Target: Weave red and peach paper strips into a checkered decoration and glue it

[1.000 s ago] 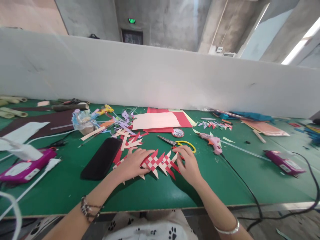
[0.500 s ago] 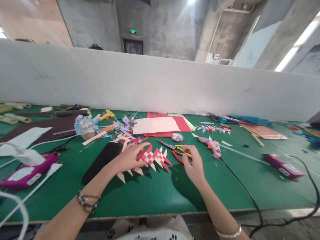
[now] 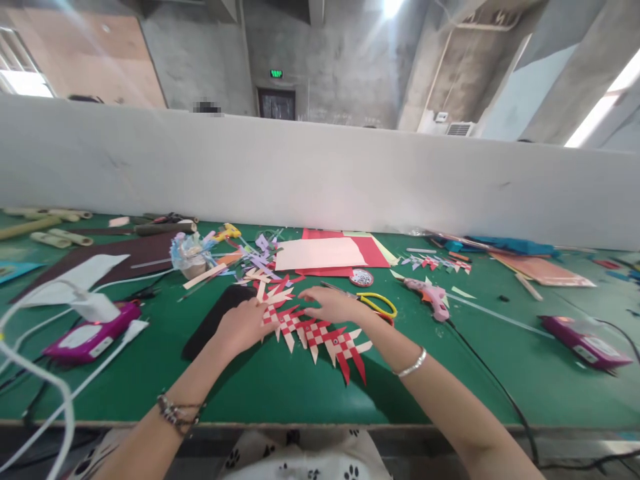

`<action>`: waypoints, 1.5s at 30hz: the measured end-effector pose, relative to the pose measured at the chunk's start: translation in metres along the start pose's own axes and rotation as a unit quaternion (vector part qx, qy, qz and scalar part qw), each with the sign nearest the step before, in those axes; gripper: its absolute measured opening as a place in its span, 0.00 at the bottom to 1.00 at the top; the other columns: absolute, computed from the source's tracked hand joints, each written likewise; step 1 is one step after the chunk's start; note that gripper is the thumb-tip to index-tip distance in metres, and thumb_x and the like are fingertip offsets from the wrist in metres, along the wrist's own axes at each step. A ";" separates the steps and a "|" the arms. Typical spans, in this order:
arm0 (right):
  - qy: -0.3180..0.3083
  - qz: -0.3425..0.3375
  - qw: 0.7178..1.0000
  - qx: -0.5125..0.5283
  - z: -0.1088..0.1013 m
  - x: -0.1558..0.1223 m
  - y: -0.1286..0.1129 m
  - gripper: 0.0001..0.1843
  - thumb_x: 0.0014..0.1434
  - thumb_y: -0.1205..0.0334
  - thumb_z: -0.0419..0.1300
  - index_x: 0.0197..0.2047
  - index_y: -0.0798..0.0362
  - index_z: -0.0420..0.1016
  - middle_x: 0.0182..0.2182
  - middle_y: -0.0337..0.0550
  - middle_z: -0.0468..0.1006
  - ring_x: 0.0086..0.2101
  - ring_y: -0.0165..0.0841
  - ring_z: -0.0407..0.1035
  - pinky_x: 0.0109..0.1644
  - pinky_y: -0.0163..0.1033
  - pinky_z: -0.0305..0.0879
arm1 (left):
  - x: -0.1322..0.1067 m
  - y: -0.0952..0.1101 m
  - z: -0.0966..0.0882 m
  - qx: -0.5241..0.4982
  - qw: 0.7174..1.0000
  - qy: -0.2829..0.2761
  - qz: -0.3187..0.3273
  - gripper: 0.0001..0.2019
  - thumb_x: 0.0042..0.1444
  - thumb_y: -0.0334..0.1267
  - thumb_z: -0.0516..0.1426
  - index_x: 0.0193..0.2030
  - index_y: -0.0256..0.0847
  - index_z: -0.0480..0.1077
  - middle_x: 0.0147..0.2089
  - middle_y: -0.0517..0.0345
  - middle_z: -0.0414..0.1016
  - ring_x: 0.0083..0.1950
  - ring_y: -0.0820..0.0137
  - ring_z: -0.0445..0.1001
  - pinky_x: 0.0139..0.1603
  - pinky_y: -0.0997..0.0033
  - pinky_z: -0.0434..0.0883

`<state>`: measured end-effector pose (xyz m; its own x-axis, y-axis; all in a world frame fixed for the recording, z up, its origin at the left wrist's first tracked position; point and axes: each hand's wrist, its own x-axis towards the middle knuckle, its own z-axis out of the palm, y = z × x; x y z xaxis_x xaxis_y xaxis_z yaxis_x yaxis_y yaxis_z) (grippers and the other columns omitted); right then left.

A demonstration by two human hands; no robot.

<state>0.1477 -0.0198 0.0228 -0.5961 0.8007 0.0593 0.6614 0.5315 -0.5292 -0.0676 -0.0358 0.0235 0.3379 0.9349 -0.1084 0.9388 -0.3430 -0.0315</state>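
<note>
A woven red and cream paper strip piece (image 3: 320,335) with pointed ends lies flat on the green table (image 3: 425,380). My left hand (image 3: 243,325) rests on its left end, fingers curled down onto the paper. My right hand (image 3: 334,303) reaches across to the piece's upper left part, fingers stretched out flat over the strips, nothing gripped in it. Yellow-handled scissors (image 3: 376,303) lie just right of my right hand.
A black phone-like slab (image 3: 213,320) lies left of my left hand. Loose paper strips (image 3: 255,263), red and pink sheets (image 3: 330,253), a pink glue gun (image 3: 427,295) with its cord, purple devices (image 3: 90,333) (image 3: 583,340) and a white partition wall (image 3: 320,173) are around.
The woven piece has been laid back flat and stretched toward the lower right. My right hand moved left from the scissors onto the weave; my left hand shifted slightly left.
</note>
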 end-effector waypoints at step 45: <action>-0.015 -0.029 0.939 0.343 -0.038 0.010 -0.009 0.14 0.47 0.52 0.63 0.27 0.56 0.73 0.24 0.36 0.71 0.27 0.27 0.65 0.34 0.33 0.63 | 0.008 0.011 -0.062 -0.468 0.834 0.293 0.025 0.18 0.47 0.50 0.56 0.34 0.36 0.71 0.34 0.53 0.77 0.37 0.64 0.73 0.39 0.67 0.70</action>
<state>0.1531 -0.0062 0.0607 -0.6416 0.7621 0.0871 0.1843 0.2634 -0.9469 -0.0504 -0.0265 0.0838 0.0960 0.8993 0.4266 0.4711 -0.4186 0.7764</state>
